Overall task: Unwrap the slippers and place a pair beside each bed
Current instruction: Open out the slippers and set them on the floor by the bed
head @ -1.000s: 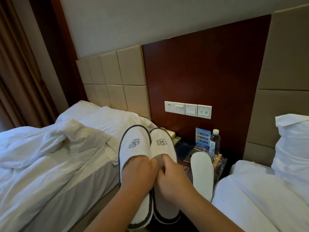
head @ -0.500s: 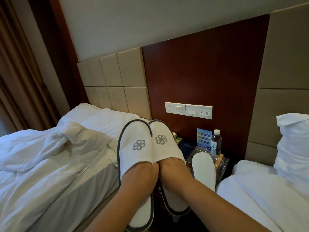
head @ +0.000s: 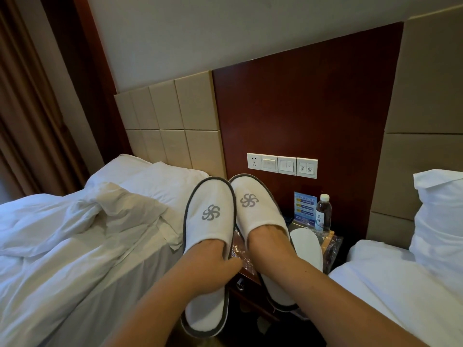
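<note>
Two white slippers with grey trim and a grey pinwheel logo are held up between the beds. My left hand [head: 213,264] is pushed into the left slipper [head: 209,221], with the thumb outside at its side. My right hand [head: 268,244] is deep inside the right slipper [head: 258,214], fingers hidden. Another white slipper [head: 307,246] stands sole-out on the nightstand behind, beside crinkled clear plastic wrap [head: 241,254]. The left bed [head: 75,259] has rumpled white bedding. The right bed [head: 400,284] is at the lower right.
A dark wooden nightstand [head: 250,281] sits between the beds, holding a water bottle [head: 323,213] and a blue card [head: 305,207]. A switch panel [head: 281,165] is on the wood headboard wall. A white pillow [head: 441,221] lies at the right, curtains at the far left.
Both hands slid into the slippers from gripping them outside. The pair spread slightly apart and tilted, and the right slipper moved right.
</note>
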`<control>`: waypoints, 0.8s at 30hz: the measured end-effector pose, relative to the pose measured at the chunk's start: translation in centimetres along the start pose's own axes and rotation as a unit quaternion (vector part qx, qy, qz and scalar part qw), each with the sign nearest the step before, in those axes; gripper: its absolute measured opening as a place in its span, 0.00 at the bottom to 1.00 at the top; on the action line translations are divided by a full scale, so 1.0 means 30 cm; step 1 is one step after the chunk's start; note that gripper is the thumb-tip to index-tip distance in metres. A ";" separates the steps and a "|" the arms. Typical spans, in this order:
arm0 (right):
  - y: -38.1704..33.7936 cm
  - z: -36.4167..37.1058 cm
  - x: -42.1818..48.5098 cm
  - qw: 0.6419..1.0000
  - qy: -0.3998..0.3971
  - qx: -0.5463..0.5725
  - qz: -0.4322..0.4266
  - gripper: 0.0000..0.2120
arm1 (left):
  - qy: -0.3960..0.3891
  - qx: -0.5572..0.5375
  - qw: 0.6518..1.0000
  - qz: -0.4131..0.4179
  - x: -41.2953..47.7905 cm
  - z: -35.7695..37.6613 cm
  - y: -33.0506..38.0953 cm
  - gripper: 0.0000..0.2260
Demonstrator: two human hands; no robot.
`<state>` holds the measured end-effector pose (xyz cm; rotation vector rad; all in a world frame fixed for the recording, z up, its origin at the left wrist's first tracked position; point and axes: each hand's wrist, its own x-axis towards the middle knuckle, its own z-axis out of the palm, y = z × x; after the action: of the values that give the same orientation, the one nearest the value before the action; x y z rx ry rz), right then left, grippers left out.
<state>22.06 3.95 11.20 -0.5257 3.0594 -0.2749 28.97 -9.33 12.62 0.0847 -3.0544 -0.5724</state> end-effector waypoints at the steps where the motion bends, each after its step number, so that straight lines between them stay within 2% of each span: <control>1: 0.006 -0.011 0.016 0.992 -0.113 0.013 0.058 0.12 | -0.027 0.012 1.000 0.001 0.008 -0.014 -0.007 0.09; 2: 0.017 -0.008 0.027 0.981 -0.168 0.039 0.087 0.15 | -0.053 0.024 0.998 -0.006 0.010 -0.029 -0.011 0.08; 3: 0.034 0.000 0.033 0.977 -0.181 0.058 0.094 0.16 | -0.070 0.035 0.997 -0.006 0.019 -0.033 -0.022 0.08; 5: 0.044 -0.012 0.037 0.983 -0.150 0.070 0.077 0.13 | -0.089 0.074 0.993 -0.021 0.025 -0.041 -0.026 0.07; 7: 0.056 -0.003 -0.004 1.000 0.008 0.007 0.011 0.08 | -0.091 0.104 0.990 -0.039 0.042 -0.033 -0.036 0.03; 8: 0.063 0.006 -0.031 0.997 0.065 -0.031 -0.028 0.08 | -0.096 0.120 0.987 -0.054 0.052 -0.025 -0.037 0.05; 9: 0.072 0.013 -0.040 0.995 0.080 -0.042 -0.041 0.07 | -0.103 0.138 0.983 -0.068 0.061 -0.022 -0.033 0.08; 10: 0.081 0.009 -0.030 0.998 0.056 -0.019 -0.014 0.08 | -0.117 0.150 0.978 -0.087 0.067 -0.023 -0.028 0.11; 12: 0.082 -0.012 0.003 0.990 -0.075 0.054 0.103 0.14 | -0.127 0.174 0.971 -0.107 0.078 -0.024 -0.024 0.16; 13: 0.089 -0.013 0.014 0.981 -0.136 0.054 0.128 0.19 | -0.123 0.177 0.970 -0.113 0.081 -0.024 -0.025 0.18; 15: 0.113 0.015 -0.001 0.976 -0.178 0.075 0.100 0.23 | -0.116 0.153 0.974 -0.117 0.101 -0.009 -0.039 0.20; 18: 0.095 0.011 0.000 0.966 -0.169 0.122 0.150 0.24 | -0.121 0.118 0.979 -0.117 0.104 -0.006 -0.037 0.19; 20: 0.086 0.005 0.001 0.978 -0.130 0.092 0.133 0.24 | -0.106 0.112 0.984 -0.091 0.092 -0.002 -0.041 0.16; 22: 0.060 0.004 -0.039 0.984 -0.078 0.117 0.112 0.17 | -0.083 0.109 0.989 -0.062 0.074 0.002 -0.050 0.13; 24: 0.039 -0.017 -0.096 0.995 0.005 0.089 0.033 0.09 | -0.082 0.115 0.988 -0.064 0.063 0.001 -0.051 0.13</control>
<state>24.36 6.09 11.49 -0.4133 3.0145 -0.5434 27.14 -10.85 12.08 0.2545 -3.2815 -0.2403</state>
